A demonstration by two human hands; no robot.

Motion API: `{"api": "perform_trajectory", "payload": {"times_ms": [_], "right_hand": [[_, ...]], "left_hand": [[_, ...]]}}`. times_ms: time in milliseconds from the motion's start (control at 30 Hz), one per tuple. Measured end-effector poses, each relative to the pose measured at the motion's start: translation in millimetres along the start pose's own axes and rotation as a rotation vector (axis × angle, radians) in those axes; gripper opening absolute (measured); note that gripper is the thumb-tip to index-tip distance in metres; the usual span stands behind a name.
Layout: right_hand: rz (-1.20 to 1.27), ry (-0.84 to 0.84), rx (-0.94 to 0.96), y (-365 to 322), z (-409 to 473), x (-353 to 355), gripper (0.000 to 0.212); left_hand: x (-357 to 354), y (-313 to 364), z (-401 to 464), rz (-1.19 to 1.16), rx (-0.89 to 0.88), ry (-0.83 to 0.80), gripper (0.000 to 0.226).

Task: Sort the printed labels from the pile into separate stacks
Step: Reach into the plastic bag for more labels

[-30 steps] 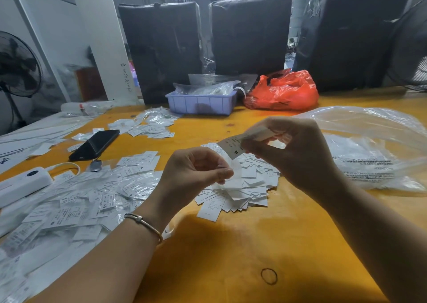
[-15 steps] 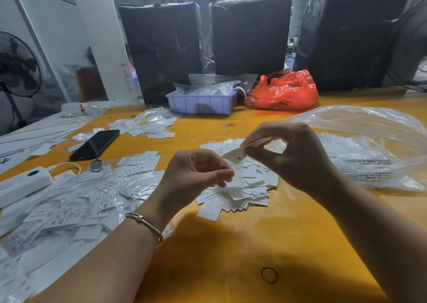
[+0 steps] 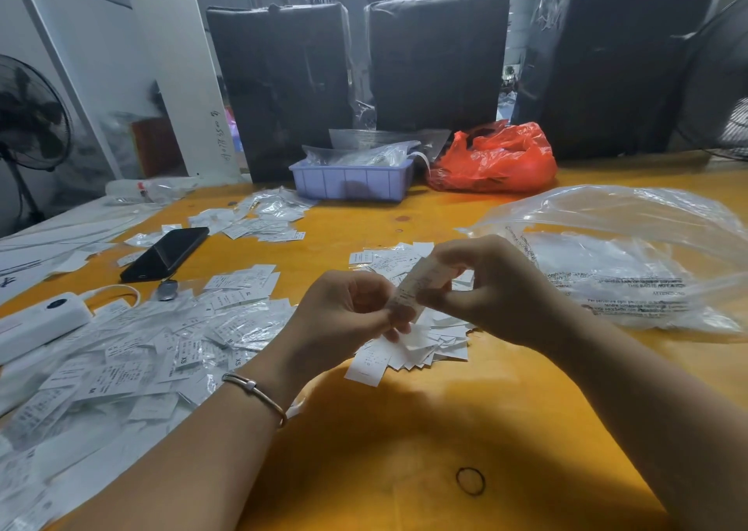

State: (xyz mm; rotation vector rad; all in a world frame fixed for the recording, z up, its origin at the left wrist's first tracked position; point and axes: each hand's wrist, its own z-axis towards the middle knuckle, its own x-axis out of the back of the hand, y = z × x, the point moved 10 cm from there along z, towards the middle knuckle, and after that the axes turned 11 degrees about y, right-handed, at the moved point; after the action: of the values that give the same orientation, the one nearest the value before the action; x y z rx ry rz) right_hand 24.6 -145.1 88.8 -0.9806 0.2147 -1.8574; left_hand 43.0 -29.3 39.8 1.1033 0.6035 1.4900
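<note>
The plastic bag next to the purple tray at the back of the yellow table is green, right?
Not quite. The head view shows that the plastic bag beside the purple tray at the back of the yellow table is red-orange, not green. The rest is right.

On the table (image 3: pixel 404 470), your label pile (image 3: pixel 421 340) lies centre; the phone (image 3: pixel 166 253) sits left of it, the tray (image 3: pixel 352 180) behind, the bag (image 3: pixel 631 259) right.

Bare forearms; a thin metal bangle (image 3: pixel 259 389) circles the left wrist.
</note>
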Motion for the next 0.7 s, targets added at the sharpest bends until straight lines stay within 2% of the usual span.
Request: {"api": "perform_trajectory", "payload": {"times_ms": [167,333,433,500,600,700], "right_hand": [[0.047,0.282,-0.058,5.6,2.3,30.5,0.022],[-0.014,0.200,-0.024,0.9,-0.7,16.0,0.017],[0.018,0.094,-0.037,2.8,-2.5,1.5,0.014],[0.037,0.037,-0.053,3.5,-4.1,-5.6,0.013],[0.043,0.138,-0.030,2.3,-1.4,7.8,0.013],[0.069,0.182,-0.047,4.3,0.9,17.7,0.014]], "left_hand": [[6.7,-6.8,1.9,0.035,0.038,0.029,0.019],[7.1,-7.2,1.1,-0.023,0.073,0.047,0.021],[9.3,-7.2,2.0,-0.030,0.071,0.058,0.006],[9.1,-7.6,2.2,-0.015,0.060,0.054,0.008],[10.4,-10.0,2.9,-0.032,0.074,0.063,0.020],[11.3,-10.4,3.4,-0.043,0.078,0.074,0.020]]}}
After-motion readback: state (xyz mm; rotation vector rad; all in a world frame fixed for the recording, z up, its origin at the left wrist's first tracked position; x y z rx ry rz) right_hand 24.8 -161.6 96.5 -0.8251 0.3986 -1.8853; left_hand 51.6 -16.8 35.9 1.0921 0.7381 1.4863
